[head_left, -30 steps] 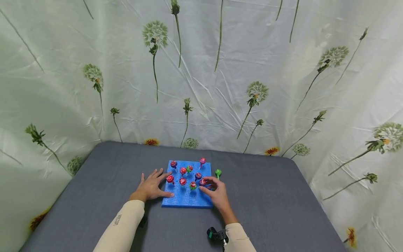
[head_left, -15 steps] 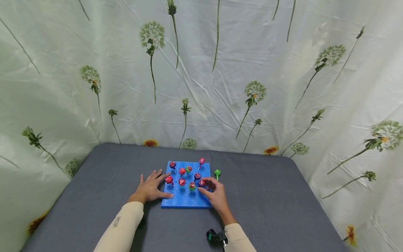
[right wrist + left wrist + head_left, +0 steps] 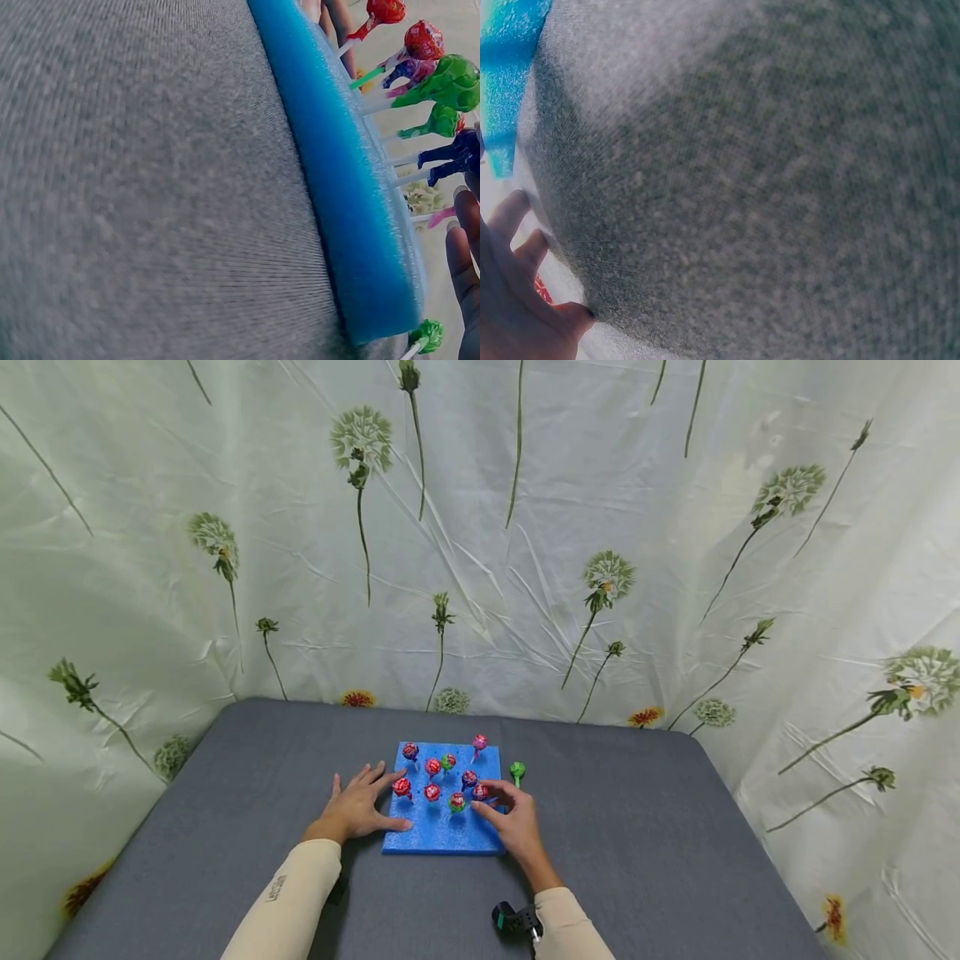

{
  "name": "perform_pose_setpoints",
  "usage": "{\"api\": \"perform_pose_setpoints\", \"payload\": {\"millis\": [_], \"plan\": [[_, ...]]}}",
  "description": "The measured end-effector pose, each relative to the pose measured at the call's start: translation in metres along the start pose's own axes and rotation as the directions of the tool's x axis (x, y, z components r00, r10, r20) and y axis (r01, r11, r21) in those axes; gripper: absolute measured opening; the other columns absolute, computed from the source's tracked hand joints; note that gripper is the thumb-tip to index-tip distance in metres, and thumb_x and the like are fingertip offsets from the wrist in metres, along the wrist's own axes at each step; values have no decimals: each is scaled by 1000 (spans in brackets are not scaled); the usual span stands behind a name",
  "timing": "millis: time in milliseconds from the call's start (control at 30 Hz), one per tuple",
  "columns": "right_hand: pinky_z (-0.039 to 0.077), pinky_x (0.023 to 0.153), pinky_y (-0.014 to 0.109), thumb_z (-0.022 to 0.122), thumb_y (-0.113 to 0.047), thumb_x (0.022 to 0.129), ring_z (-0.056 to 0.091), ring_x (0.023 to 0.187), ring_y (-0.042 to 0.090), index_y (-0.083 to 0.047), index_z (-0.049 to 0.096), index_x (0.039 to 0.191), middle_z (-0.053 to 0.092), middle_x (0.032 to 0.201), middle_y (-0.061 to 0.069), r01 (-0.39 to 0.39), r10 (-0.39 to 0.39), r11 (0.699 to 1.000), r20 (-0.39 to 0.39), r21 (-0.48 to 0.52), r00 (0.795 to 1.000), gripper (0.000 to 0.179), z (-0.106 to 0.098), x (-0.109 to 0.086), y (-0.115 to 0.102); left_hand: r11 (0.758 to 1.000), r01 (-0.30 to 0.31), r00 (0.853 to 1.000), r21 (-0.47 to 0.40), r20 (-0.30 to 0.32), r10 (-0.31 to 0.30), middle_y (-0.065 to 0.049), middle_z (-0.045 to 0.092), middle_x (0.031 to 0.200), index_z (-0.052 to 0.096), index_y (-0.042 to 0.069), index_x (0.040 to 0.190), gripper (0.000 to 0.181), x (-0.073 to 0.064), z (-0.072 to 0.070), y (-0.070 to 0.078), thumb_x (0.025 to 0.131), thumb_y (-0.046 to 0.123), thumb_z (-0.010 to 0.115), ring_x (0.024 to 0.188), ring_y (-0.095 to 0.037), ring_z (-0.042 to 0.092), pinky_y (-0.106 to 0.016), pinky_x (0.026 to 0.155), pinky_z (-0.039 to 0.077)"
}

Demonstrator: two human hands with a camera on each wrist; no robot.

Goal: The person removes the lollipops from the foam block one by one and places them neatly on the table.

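Observation:
A blue foam board [image 3: 442, 839] lies flat, with several wrapped lollipops stuck upright in it by their sticks. My left hand [image 3: 356, 808] rests spread at the board's left edge, thumb on the near part and fingers beside a red lollipop [image 3: 402, 787]. At the right side, my right hand [image 3: 517, 827] pinches a dark blue and red lollipop [image 3: 480, 792] by its head, between thumb and fingers. In the right wrist view, the fingers [image 3: 463, 251] of this hand are at dark blue wrappers [image 3: 452, 155] whose white sticks reach the foam. A red-and-green lollipop [image 3: 457, 802] stands just left of it.
A green lollipop [image 3: 517, 771] lies on the grey cloth-covered table [image 3: 637, 860], right of the board. One pink lollipop [image 3: 479, 742] stands at the board's far right corner. Behind the table hangs a white curtain [image 3: 495, 568] printed with dandelions.

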State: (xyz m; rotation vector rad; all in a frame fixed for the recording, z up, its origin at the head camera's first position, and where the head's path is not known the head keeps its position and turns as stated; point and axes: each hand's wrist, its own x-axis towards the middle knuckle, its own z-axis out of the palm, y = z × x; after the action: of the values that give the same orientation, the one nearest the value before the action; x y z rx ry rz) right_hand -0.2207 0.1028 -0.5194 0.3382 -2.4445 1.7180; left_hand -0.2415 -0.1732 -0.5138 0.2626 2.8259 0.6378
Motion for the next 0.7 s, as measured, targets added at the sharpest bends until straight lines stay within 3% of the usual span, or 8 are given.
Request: {"api": "perform_pose_setpoints", "payload": {"millis": [333,500,700], "plan": [[50,78,30,74,-9,85,61,92,33,-1,67,113,67,104,13,2,0,999,-42,41,999,30,-4,6,-9,1000,7,1000,3,0,-7,-23,27,154,40,22,148,102,1,0,0,66,74,70,143,-45,15,-72,106,-4],[50,78,30,72,-4,86,60,92,40,5,65,112,67,103,18,6,-3,998,-51,60,999,29,-11,3,-31,1000,4,1000,1,-1,-4,-23,27,154,40,22,148,101,1,1,1,66,73,70,143,-45,16,-72,106,-4],[51,77,30,71,-1,86,60,90,36,8,60,111,64,103,20,38,-34,998,-86,49,996,29,-22,2,-44,1000,8,1000,-1,0,-8,-22,27,154,40,22,148,101,1,1,0,66,73,71,143,-44,15,-72,106,-5]]}}
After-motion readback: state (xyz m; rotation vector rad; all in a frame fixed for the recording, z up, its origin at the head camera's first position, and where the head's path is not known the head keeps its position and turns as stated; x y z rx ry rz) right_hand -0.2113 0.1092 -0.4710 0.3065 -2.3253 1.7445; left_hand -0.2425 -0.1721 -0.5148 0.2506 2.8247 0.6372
